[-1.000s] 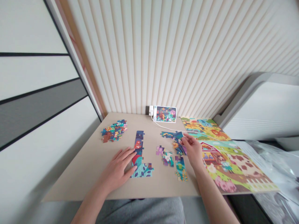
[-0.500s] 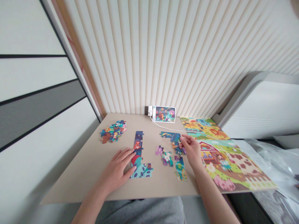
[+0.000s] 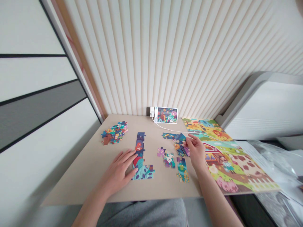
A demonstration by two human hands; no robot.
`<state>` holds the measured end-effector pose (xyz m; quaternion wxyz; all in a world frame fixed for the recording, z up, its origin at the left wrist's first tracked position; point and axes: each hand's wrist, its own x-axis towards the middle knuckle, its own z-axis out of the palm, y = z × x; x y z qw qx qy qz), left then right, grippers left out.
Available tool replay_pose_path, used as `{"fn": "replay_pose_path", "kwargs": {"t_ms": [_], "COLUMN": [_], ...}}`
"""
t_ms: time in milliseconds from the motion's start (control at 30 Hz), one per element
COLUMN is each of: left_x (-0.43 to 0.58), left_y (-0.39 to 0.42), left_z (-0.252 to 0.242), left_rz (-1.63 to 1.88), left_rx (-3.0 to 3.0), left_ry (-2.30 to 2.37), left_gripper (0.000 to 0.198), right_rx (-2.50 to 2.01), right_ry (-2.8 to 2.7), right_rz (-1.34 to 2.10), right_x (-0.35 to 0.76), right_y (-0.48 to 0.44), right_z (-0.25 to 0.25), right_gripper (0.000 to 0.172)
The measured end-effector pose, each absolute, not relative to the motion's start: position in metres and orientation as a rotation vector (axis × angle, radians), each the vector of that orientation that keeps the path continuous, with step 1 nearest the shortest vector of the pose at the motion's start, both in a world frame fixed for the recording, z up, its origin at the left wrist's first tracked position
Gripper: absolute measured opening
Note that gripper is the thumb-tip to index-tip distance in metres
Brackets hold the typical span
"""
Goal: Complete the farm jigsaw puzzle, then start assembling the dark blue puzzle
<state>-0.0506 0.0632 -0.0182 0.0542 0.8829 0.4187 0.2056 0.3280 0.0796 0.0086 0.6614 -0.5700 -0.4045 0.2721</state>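
Observation:
My left hand (image 3: 120,171) lies flat on the table, its fingers stretched out. Their tips touch the left edge of an L-shaped joined puzzle section (image 3: 139,162) in blue, red and teal. To the right, my right hand (image 3: 196,149) pinches a dark blue puzzle piece (image 3: 181,138), which sits tilted over the corner of other pieces. Beside it runs a blue joined strip (image 3: 168,136). Below are a purple piece (image 3: 161,152), a white-flowered piece (image 3: 169,160) and a green-yellow joined strip (image 3: 182,171). The fingers partly hide the pieces under them.
A heap of loose puzzle pieces (image 3: 115,133) lies at the table's far left. A picture card (image 3: 166,115) leans at the back beside a white charger (image 3: 152,111), whose cable (image 3: 170,130) crosses rightward. A farm puzzle (image 3: 236,167) and a safari puzzle (image 3: 208,128) cover the right side.
My right hand has shifted slightly right, and the dark blue piece at its fingertips now lies turned at an angle. My left hand has stayed in place.

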Motion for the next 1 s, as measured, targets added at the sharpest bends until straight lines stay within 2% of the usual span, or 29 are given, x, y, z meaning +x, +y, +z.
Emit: {"fn": "replay_pose_path", "kwargs": {"t_ms": [233, 433, 567, 767, 1000], "left_x": [-0.05, -0.05, -0.05, -0.051, -0.022], "left_y": [0.063, 0.062, 0.063, 0.062, 0.086], "left_z": [-0.017, -0.016, -0.017, -0.015, 0.016], "left_rz": [0.603, 0.584, 0.566, 0.584, 0.589], "left_rx": [2.688, 2.658, 2.679, 2.691, 2.831], "left_ry": [1.282, 1.293, 1.286, 1.32, 1.232], "left_gripper": [0.053, 0.053, 0.053, 0.052, 0.038], "right_rx": [-1.366, -1.443, -1.552, -1.637, -1.64], "right_ry": [-1.025, -1.328, -1.541, -1.695, -1.863], "right_rz": [0.669, 0.747, 0.673, 0.49, 0.301], "right_x": [0.327, 0.316, 0.296, 0.29, 0.323], "right_y": [0.087, 0.125, 0.164, 0.189, 0.158], "right_z": [0.004, 0.013, 0.011, 0.004, 0.002], "right_gripper": [0.044, 0.041, 0.035, 0.015, 0.019]}}
